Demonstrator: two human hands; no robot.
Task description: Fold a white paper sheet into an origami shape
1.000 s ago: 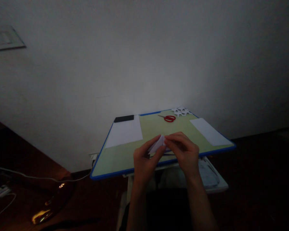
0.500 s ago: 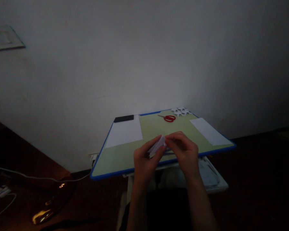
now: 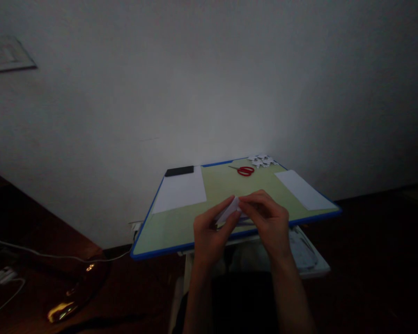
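Note:
Between both hands, above the front part of the table, is a folded piece of white paper (image 3: 227, 211). My left hand (image 3: 211, 232) pinches its left side between thumb and fingers. The thumb and fingertips of my right hand (image 3: 270, 220) close on its upper right corner. The fingers of the two hands nearly meet at the top of the paper, and they hide part of its folds. Beyond the hands, a pair of scissors (image 3: 244, 171) with red handles lies on the table. Behind it to the right is a white paper snowflake cutout (image 3: 262, 161).
The small table (image 3: 170, 234) has a pale green top and a blue rim, against a wall. A white sheet (image 3: 181, 192) lies at left under a dark flat object (image 3: 179, 171). Another white paper (image 3: 303, 190) lies at right. A white cable (image 3: 55, 256) runs on the left.
Both hands stay almost in place, still gripping the folded paper. The paper and fingers have shifted only very slightly.

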